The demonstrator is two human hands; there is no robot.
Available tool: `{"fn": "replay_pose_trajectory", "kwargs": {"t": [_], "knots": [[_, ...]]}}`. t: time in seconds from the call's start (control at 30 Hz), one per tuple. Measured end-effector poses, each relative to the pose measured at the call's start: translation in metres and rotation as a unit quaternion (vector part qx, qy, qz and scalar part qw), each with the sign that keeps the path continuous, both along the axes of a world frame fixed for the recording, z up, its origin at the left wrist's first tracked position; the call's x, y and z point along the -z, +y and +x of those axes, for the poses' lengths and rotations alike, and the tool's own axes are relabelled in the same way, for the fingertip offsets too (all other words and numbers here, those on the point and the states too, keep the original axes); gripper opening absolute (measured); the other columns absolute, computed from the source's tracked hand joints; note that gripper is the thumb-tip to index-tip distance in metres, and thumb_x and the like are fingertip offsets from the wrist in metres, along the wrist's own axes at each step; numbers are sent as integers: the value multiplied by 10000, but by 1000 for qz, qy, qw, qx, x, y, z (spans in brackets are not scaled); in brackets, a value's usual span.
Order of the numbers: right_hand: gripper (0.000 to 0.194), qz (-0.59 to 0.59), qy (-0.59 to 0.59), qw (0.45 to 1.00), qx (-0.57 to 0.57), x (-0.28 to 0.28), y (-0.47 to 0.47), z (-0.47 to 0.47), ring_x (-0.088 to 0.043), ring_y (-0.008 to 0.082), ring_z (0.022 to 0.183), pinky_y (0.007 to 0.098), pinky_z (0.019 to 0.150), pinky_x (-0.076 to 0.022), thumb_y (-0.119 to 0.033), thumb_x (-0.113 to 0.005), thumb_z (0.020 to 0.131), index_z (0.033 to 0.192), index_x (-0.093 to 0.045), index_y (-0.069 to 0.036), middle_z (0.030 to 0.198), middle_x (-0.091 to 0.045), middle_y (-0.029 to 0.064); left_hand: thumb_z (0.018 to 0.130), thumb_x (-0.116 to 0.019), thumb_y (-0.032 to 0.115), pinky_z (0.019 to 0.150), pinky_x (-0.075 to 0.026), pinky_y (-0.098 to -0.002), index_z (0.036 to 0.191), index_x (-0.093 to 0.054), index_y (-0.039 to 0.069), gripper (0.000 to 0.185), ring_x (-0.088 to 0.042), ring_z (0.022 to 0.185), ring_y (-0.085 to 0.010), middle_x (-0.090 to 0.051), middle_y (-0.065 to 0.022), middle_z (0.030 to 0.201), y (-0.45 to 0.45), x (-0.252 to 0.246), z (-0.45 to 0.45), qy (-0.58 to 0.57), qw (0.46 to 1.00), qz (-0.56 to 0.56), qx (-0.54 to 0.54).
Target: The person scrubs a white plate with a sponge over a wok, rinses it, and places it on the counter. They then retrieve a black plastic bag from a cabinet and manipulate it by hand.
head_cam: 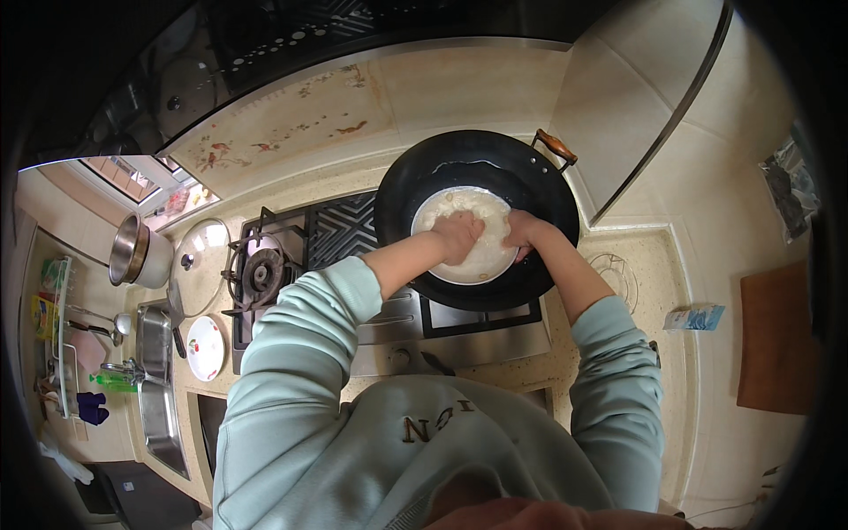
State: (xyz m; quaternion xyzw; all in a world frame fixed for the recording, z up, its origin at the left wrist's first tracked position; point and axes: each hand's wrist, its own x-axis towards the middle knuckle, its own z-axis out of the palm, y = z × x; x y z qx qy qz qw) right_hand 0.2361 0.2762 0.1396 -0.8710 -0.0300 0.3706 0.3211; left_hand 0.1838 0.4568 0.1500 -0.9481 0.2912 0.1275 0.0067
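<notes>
A shallow round white dish point(429, 199) sits inside a large black wok point(404, 165) on the gas hob. Pale, wet dough or batter point(480, 255) fills the dish, with a few small yellowish bits near its edge. My left hand point(458, 236) presses into the pale mass with curled fingers; their tips are hidden, so I cannot tell whether they grip any of it. At the dish's right side, my right hand point(525, 232) grasps the rim, thumb inside and fingers outside. The wok's wooden-gripped handle point(556, 146) points to the back right.
Left of the wok is an uncovered burner point(262, 271). Beyond it lie a glass lid point(199, 265), a knife point(177, 331), a white plate point(206, 349) and a metal pot point(129, 248). A sink point(159, 397) is farther left. On the right counter lies a wire rack point(613, 275).
</notes>
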Motion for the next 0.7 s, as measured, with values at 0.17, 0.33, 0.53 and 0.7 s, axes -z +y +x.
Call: {"fn": "replay_pose_trajectory", "kwargs": {"t": [0.17,0.33,0.53,0.7], "knots": [[322,73,8,997,26,-9,-3,-1,-673,332,685,410,512,-583,87,-597,712,1030,-559,115,906,-635,223,740,-598,150,867,-447,-372,1007,-556,27,297,-556,1010,-332,-583,-194,1027,8,-14,-11,202,977,-37,50],[328,166,-14,981,97,-27,-11,-6,-669,313,694,424,514,-582,72,-558,728,1054,-582,42,906,-637,196,761,-607,231,874,-454,-390,1019,-608,29,328,-590,945,-318,-619,-176,980,28,-16,-21,141,987,10,-81],[333,227,-73,955,176,-33,-27,-18,-660,290,713,400,489,-584,27,-531,790,1122,-534,12,890,-624,158,712,-709,259,747,-515,-397,1136,-484,-58,575,-596,812,-341,-594,-193,905,53,3,-13,2,941,-212,-264],[351,310,-100,898,296,-28,-28,-27,-661,288,715,402,498,-591,-1,-508,846,1194,-474,-16,991,-611,172,788,-630,70,558,-529,-346,1142,-473,31,389,-572,642,-213,-577,-112,805,42,-3,-10,352,590,-606,-401]]}}
